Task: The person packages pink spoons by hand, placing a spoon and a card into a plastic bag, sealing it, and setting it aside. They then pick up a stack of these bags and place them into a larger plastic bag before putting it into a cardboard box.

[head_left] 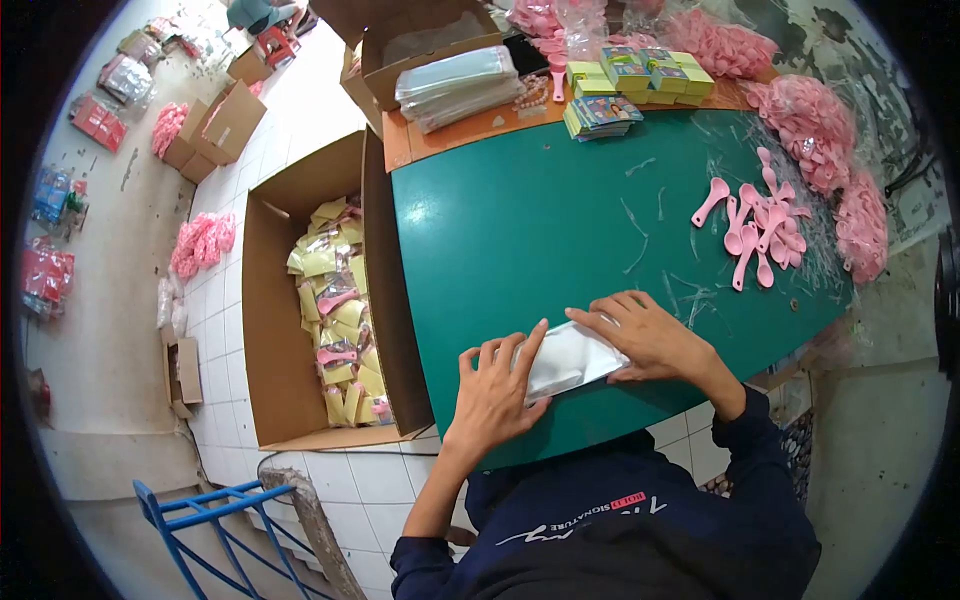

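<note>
At the front edge of the green table, a stack of clear plastic bags [575, 360] lies between my two hands. My left hand [500, 390] holds its left end, fingers along the edge and thumb at the near corner. Gripping the right end is my right hand [652, 338], thumb underneath and fingers over the top. Beyond my right hand, a loose pile of pink plastic spoons [765, 225] rests on the table.
An open carton [275, 330] of bagged pink spoons with yellow cards stands left. Behind are stacked plastic bags [460, 85], bundled cards [640, 75] and bags of pink spoons [810, 130]. A blue metal frame [215, 505] stands lower left. Plastic strips [635, 235] litter the green tabletop [500, 230].
</note>
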Motion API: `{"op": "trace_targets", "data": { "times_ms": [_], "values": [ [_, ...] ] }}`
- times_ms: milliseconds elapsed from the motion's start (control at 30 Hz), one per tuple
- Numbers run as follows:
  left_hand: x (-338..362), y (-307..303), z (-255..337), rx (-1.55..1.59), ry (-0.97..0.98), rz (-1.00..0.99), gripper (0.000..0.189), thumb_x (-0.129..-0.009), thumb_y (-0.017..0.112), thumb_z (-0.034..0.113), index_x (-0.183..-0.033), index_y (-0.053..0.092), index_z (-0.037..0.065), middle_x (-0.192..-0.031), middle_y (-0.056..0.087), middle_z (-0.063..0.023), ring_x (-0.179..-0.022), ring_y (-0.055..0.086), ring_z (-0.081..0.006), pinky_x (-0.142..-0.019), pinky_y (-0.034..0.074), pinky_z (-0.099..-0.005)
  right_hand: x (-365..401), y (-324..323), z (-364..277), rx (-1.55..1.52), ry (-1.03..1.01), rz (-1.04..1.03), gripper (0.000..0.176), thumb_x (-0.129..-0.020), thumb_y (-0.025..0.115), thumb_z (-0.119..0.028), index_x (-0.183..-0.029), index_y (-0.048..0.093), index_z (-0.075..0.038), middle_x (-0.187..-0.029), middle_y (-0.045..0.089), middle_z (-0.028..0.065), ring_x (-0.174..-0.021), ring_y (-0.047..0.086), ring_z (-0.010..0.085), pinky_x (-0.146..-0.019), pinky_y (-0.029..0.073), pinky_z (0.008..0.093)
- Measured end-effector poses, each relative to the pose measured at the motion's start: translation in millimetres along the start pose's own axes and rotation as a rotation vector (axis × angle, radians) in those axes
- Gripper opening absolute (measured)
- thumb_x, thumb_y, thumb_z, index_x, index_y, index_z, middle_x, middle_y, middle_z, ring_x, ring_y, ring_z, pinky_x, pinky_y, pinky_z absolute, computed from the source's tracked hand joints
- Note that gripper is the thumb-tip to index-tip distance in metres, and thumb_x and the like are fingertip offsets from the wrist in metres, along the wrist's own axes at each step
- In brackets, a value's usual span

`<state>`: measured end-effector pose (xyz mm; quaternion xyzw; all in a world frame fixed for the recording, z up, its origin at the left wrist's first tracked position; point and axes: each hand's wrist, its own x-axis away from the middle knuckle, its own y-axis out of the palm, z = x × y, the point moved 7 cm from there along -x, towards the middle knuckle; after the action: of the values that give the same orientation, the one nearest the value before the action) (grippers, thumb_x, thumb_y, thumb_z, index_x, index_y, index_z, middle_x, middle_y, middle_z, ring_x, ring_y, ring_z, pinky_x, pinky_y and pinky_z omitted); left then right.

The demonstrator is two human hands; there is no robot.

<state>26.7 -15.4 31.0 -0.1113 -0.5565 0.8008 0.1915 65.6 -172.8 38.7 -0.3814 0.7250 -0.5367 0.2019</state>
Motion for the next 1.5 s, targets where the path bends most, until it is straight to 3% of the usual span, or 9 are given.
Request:
{"op": "trace_targets", "data": {
  "times_ms": [133,167,233,467,700,933,1033,1233,1500],
  "values": [
    [7,-3,1,0.033,0.009,0.066,0.096,-0.065,0.075,0.047,-0.141,0.027,0.012,-0.127,0.044,-0.0106,-0.117,0.043,-0.0283,-0.099,0.027,-0.0544,12,-34,26,-0.174,-0.008,0.248,0.076,-0.070,0.073,-0.027,-0.136,0.037,-0.013,-0.125,0.047,0.0158,-0.114,0.046,0.0329,-0.096,0.037,0.0414],
    [7,-4,0,0.022,0.017,0.090,0.092,-0.067,0.073,0.047,-0.139,0.030,0.011,-0.126,0.045,-0.0108,-0.117,0.043,-0.0282,-0.100,0.027,-0.0541,20,-49,45,-0.152,0.132,0.369,0.049,-0.075,0.064,-0.013,-0.122,0.051,-0.009,-0.116,0.054,0.0153,-0.112,0.048,0.0322,-0.095,0.038,0.0419],
    [9,-2,-4,0.003,0.022,0.134,0.083,-0.071,0.071,0.047,-0.136,0.036,0.009,-0.126,0.046,-0.0113,-0.117,0.044,-0.0279,-0.101,0.027,-0.0535,41,-62,111,-0.057,0.345,0.539,0.033,-0.074,0.056,-0.001,-0.106,0.061,-0.008,-0.105,0.060,0.0142,-0.109,0.050,0.0296,-0.090,0.041,0.0430],
    [-51,-4,11,0.185,0.204,0.193,0.040,-0.078,0.067,0.029,-0.107,0.058,0.004,-0.103,0.054,-0.0109,-0.094,0.054,-0.0266,-0.081,0.044,-0.0375,52,-58,202,0.362,0.474,0.515,0.029,-0.072,0.054,0.004,-0.096,0.064,-0.009,-0.096,0.062,0.0038,-0.100,0.051,0.0254,-0.081,0.039,0.0375],
    [-84,20,13,0.413,0.213,0.124,0.024,-0.075,0.070,0.021,-0.092,0.060,0.007,-0.082,0.057,-0.0066,-0.078,0.058,-0.0246,-0.073,0.044,-0.0350,38,-52,175,0.398,0.424,0.466,0.021,-0.072,0.058,-0.001,-0.092,0.063,-0.008,-0.092,0.056,0.0047,-0.093,0.049,0.0252,-0.079,0.038,0.0366],
    [-80,4,9,0.526,0.237,0.189,0.015,-0.076,0.069,0.013,-0.084,0.059,0.005,-0.077,0.064,-0.0084,-0.073,0.064,-0.0249,-0.065,0.048,-0.0334,53,-98,90,0.082,0.427,0.941,0.016,-0.081,0.060,-0.005,-0.096,0.063,-0.003,-0.089,0.060,0.0075,-0.082,0.056,0.0218,-0.076,0.044,0.0316],
    [-83,3,2,0.719,0.165,0.127,0.015,-0.081,0.065,0.011,-0.089,0.055,0.003,-0.083,0.066,-0.0093,-0.079,0.066,-0.0234,-0.068,0.050,-0.0327,62,-95,63,-0.195,0.511,1.054,0.017,-0.084,0.060,-0.007,-0.100,0.062,0.000,-0.079,0.063,0.0064,-0.069,0.057,0.0104,-0.063,0.045,0.0245],
    [-82,21,-13,1.444,0.025,-0.062,0.023,-0.089,0.058,0.010,-0.104,0.044,0.000,-0.086,0.068,-0.0135,-0.083,0.066,-0.0161,-0.070,0.051,-0.0287,60,-68,53,-0.550,0.525,1.108,0.020,-0.083,0.062,-0.006,-0.102,0.059,0.000,-0.079,0.060,0.0027,-0.073,0.056,0.0065,-0.065,0.044,0.0210],
    [-78,15,-19,1.449,-0.118,-0.116,0.039,-0.086,0.062,0.006,-0.119,0.043,-0.001,-0.091,0.067,-0.0163,-0.084,0.065,-0.0158,-0.073,0.052,-0.0268,46,-72,37,-0.691,0.381,1.152,0.025,-0.082,0.065,-0.004,-0.105,0.056,0.002,-0.083,0.061,0.0054,-0.075,0.057,0.0076,-0.068,0.046,0.0212]
  ]
}}
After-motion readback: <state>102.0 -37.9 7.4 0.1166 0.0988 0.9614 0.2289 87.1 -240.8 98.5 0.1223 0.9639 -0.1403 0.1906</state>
